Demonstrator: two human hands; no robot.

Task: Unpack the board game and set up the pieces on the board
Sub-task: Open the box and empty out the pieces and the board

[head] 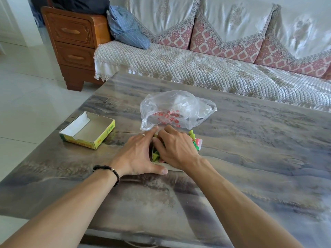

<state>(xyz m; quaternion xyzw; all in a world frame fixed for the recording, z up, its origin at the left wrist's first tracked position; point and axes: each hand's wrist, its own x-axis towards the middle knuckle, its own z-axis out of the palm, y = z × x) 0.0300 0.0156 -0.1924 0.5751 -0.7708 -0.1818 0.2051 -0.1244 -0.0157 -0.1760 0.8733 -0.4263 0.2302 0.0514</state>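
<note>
Unpacking under way, set-up not begun

At the left of the table [250, 140] an open yellow cardboard box half [87, 130] lies hollow side up, with nothing visible in it, so the box is already opened. Toward the middle, the left hand [138, 154] rests flat with fingers straight on something pale and flat, perhaps the folded board or the other box half; I cannot tell which. Just beside it the right hand [176, 149] covers a heap of small green and pink game pieces [196, 142]; whether its fingers pinch any is hidden. A crumpled clear plastic bag [176, 109] lies just behind the hands. By my judgement, spreading the board and placing every piece remain.
</note>
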